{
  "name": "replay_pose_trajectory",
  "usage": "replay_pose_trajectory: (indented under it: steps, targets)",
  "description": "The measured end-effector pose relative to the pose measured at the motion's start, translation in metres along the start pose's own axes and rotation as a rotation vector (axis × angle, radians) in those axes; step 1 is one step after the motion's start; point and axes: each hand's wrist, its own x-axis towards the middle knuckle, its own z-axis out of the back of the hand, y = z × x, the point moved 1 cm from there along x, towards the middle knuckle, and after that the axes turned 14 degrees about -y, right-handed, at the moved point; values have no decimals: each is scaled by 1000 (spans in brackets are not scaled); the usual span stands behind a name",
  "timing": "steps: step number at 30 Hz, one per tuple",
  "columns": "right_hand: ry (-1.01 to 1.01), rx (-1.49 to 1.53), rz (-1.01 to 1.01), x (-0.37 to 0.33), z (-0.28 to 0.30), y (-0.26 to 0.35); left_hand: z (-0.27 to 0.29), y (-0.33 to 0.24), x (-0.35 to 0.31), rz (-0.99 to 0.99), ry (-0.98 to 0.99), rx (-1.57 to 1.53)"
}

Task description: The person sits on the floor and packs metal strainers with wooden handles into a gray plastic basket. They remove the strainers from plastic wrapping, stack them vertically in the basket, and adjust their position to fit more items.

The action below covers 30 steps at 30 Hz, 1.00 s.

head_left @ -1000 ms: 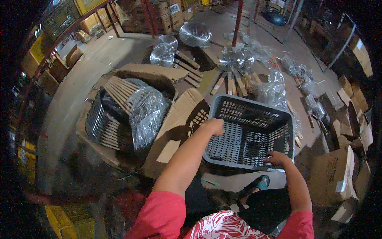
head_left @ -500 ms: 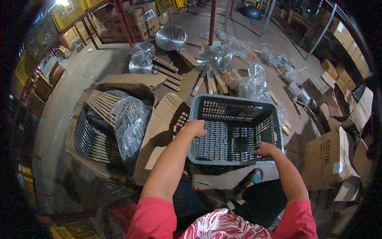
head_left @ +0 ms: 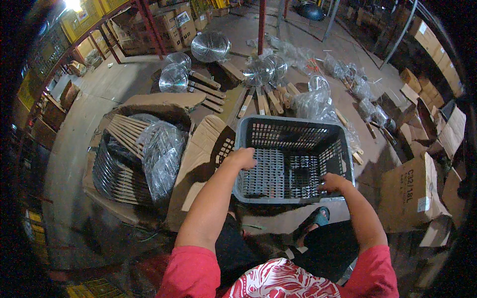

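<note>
A grey plastic basket [head_left: 290, 130] with a slotted bottom and sides is held in front of me, and nothing lies in it. My left hand [head_left: 242, 158] grips its left rim. My right hand [head_left: 333, 183] grips the near right corner of the rim. Both forearms reach forward from red sleeves at the lower edge. Flattened cardboard [head_left: 198, 159] lies under and to the left of the basket.
An open carton [head_left: 129, 164] at the left holds stacked wire racks with wooden handles, partly wrapped in plastic. Round wire strainers [head_left: 208, 47] and wooden handles [head_left: 258, 102] lie on the floor beyond. Cardboard boxes [head_left: 415, 193] stand at the right. My sandalled foot [head_left: 315, 218] shows below the basket.
The view has shifted so the basket and carton sit nearer the middle of the picture. Both hands have kept their hold on the basket rim.
</note>
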Motion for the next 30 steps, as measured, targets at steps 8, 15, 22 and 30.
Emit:
replay_pose_trajectory:
  steps: [8, 15, 22, 30]
  targets:
    - [-102, 67, 73, -1, 4, -5, 6, -5, -6, -14, -30, 5]
    - [-68, 38, 115, -6, 12, 2, 2, -2, -1, 29, -5, -33]
    - [-126, 36, 39, -8, 13, 1, -3, -1, 6, 52, -13, -6]
    - [-140, 45, 117, 8, 7, -21, 2, -2, 4, 79, -2, -28]
